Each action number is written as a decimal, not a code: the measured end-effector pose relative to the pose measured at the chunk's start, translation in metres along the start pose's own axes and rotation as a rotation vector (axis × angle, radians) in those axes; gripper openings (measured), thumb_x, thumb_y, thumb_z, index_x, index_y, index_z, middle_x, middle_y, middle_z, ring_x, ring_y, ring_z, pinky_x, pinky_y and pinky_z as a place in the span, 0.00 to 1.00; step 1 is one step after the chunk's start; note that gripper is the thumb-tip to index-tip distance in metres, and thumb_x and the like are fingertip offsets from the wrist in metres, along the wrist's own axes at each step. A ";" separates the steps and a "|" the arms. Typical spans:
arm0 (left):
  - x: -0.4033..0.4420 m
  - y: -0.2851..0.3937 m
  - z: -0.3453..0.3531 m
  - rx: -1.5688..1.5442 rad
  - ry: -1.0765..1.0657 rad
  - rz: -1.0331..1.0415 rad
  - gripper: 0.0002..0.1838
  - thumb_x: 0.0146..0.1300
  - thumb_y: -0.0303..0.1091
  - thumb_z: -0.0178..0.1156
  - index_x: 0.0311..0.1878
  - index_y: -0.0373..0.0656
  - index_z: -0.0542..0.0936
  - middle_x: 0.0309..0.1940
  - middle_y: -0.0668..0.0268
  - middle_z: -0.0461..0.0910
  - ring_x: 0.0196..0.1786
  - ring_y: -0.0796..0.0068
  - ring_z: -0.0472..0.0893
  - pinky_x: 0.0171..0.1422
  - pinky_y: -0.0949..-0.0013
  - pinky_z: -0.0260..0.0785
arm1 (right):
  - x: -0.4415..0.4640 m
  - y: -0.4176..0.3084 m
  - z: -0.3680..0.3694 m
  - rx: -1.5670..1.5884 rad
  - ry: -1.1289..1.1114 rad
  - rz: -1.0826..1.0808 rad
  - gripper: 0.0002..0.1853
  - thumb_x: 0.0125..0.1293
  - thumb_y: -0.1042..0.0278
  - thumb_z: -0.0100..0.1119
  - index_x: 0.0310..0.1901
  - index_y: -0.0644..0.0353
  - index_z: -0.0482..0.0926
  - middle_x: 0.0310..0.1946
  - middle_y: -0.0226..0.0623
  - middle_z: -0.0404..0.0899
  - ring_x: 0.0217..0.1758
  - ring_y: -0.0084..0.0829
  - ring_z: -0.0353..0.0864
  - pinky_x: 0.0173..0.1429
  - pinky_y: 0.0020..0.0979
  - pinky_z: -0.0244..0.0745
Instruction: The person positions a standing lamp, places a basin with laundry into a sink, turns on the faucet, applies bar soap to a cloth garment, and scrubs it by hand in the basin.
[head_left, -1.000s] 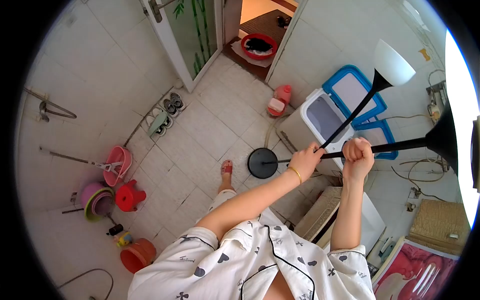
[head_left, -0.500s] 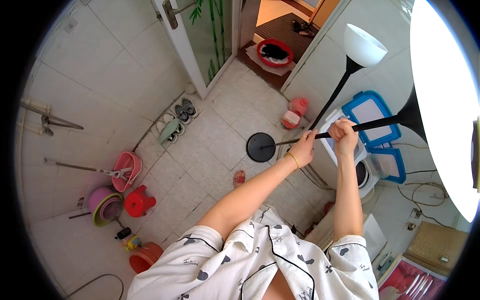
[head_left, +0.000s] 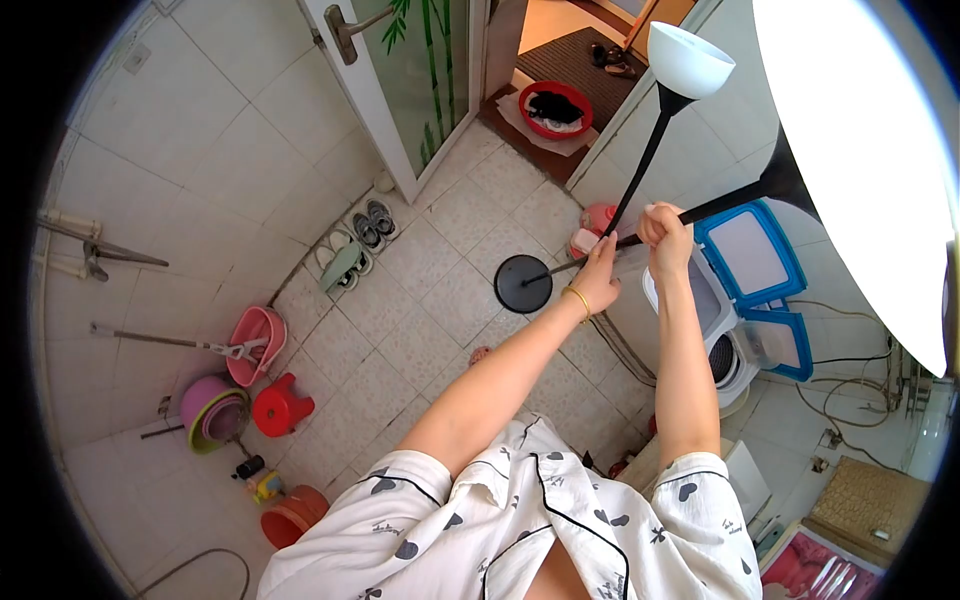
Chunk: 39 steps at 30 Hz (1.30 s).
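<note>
Floor lamp (head_left: 725,202), black, in both hands. Its round base (head_left: 523,284) shows against the floor tiles (head_left: 395,310); from it the pole (head_left: 560,267) slants up toward the right side of the view, ending in a large white shade (head_left: 860,150), cut by the frame edge. Thin side arm (head_left: 642,168) branches off near the hands and carries a small white shade (head_left: 690,62).

Left hand (head_left: 597,277), yellow band (head_left: 577,303) at the wrist, grasps the lamp around the meeting of pole and side arm. Right hand (head_left: 667,238) clenched in a fist around the pole, nearer the large shade, just beside the left.

Beyond the right forearm: white washing machine (head_left: 712,310), blue-edged lids (head_left: 752,250) raised. Pink bottle (head_left: 598,217) behind the side arm, partly covered.

Doorway: red basin (head_left: 556,110) with dark and white cloth in it, next to a door (head_left: 432,100) with a green bamboo pattern.

Along the left wall: shoes (head_left: 372,226), pink bucket (head_left: 256,345) with a mop-like tool (head_left: 165,338), red stool (head_left: 283,405), nested basins (head_left: 214,413), orange bucket (head_left: 294,516). Red footwear below the base mostly hidden by the left forearm; type too covered to tell.
</note>
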<state>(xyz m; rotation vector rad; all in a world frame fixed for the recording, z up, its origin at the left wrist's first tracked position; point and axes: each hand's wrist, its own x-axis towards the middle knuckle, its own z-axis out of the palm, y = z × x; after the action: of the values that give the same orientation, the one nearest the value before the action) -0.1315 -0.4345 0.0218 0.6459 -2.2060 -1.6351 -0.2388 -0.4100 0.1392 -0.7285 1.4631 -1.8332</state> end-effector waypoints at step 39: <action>-0.113 0.079 0.231 -0.172 -0.117 0.151 0.44 0.49 0.19 0.55 0.72 0.45 0.51 0.64 0.53 0.59 0.64 0.59 0.67 0.52 0.69 0.68 | -0.267 -0.013 -0.226 -0.181 0.325 -0.048 0.25 0.61 0.70 0.58 0.60 0.59 0.67 0.54 0.39 0.72 0.62 0.32 0.68 0.63 0.33 0.63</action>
<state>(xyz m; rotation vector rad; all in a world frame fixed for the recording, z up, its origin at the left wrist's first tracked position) -0.1658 -0.1675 0.0310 0.3363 -2.1037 -1.7980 -0.2502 -0.0624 0.0992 -0.5728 1.8527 -1.9404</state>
